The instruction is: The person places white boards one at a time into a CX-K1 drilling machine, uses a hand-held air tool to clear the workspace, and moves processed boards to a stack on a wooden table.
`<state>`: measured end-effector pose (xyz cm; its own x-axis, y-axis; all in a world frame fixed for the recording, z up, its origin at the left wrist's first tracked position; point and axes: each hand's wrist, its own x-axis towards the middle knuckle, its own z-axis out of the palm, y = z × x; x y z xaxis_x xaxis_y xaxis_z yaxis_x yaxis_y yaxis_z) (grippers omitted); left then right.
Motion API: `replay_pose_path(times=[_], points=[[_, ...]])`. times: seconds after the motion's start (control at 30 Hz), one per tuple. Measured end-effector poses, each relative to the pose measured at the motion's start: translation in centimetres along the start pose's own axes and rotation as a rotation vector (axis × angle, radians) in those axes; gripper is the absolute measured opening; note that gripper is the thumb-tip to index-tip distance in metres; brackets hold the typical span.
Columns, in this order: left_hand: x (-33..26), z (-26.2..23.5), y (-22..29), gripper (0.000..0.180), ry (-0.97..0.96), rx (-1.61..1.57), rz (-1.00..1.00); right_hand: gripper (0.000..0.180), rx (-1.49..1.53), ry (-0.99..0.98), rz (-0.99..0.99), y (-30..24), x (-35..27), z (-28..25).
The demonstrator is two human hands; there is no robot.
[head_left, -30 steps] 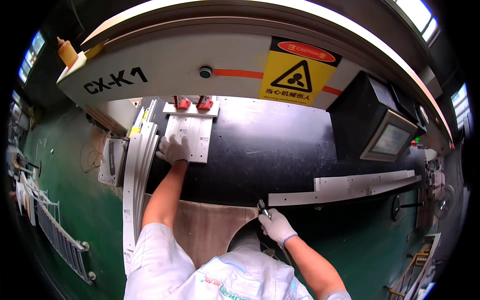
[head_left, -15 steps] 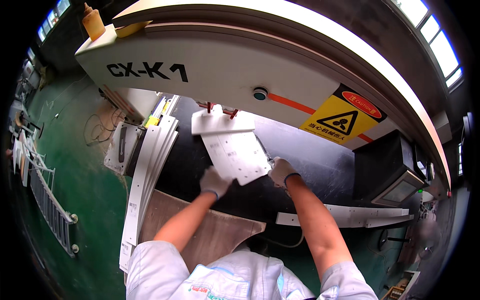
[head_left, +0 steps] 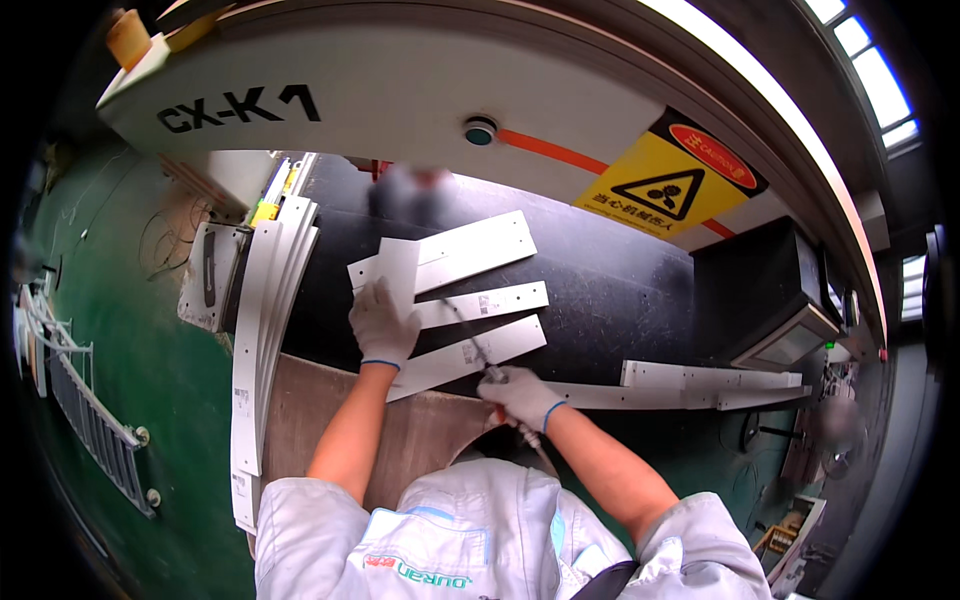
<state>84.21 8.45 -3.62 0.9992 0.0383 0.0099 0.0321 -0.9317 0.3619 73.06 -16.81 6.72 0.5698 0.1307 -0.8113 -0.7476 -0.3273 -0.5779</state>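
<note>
My left hand (head_left: 385, 328), in a white glove, is closed on a narrow white panel (head_left: 399, 268), which stands tilted up over other pieces. My right hand (head_left: 522, 398), gloved too, grips an air blow gun (head_left: 482, 352). Its long thin nozzle points up and left across the panels, and a hose hangs below the hand. Three white drilled panels lie fanned out on the black table: a wide far panel (head_left: 478, 250), a narrow middle panel (head_left: 490, 304) and a near panel (head_left: 505, 343). Their left ends are partly hidden by my left hand and the held piece.
A large white machine beam (head_left: 390, 95) spans the far side. Long white strips (head_left: 262, 330) are stacked at the left, beside a brown board (head_left: 325, 410). More white strips (head_left: 690, 380) lie along the table's right front edge, below a black monitor box (head_left: 750, 290).
The panels, grouped together before, now lie spread apart on the table. My left hand has moved up and left and raised one panel. My right hand has come nearer with the blow gun.
</note>
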Motion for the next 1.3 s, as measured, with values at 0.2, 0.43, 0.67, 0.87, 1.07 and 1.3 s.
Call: replay_pose_path(times=[0.2,0.43,0.67,0.87,1.07,1.3], points=[[1.9,-3.4,-5.0,0.086,-0.147,0.152,0.235,0.035,0.194,0.160,-0.070,1.8,3.6,2.6],[11.6,-4.8,-3.7,0.091,-0.238,0.051,0.311,0.030,0.180,0.277,-0.029,-0.7,4.6,1.2],[2.7,-4.6,-2.1,0.103,-0.440,0.127,0.293,0.026,0.137,0.365,0.034,-1.1,6.4,-2.9],[-8.7,-5.8,-2.2,0.093,-0.259,-0.091,0.076,0.036,-0.340,0.506,-0.108,-1.5,6.3,-3.8],[-13.4,-7.8,-4.5,0.085,-0.259,-0.060,-0.025,0.051,-0.757,0.516,-0.224,-3.1,5.0,1.7],[-10.8,-7.6,-3.0,0.095,-0.308,-0.084,0.230,0.067,-0.541,0.453,-0.065,-7.1,10.0,1.7]])
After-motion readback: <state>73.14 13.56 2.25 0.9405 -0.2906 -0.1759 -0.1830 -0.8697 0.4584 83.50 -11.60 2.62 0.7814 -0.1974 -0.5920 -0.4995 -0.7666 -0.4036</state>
